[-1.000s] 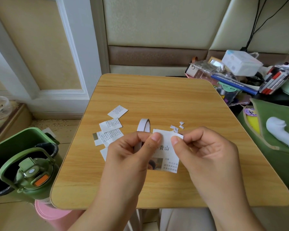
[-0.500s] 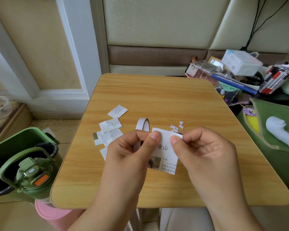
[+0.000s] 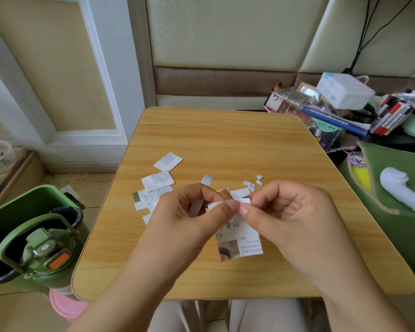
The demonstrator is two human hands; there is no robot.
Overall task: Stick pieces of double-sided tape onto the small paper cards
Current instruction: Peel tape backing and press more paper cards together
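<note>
I pinch a tape strip (image 3: 228, 204) between left hand (image 3: 197, 216) and right hand (image 3: 288, 212), just above the card (image 3: 240, 240) lying near-centre on the table (image 3: 225, 144). I judge I'm tearing a piece; next it needs pressing onto the card.

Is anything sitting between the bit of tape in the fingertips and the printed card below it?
Nothing visible. Both hands, left and right, pinch the tape piece right above the printed card, whose top edge runs up behind the fingers. The tape roll sits in the left hand, off to the side.
</note>
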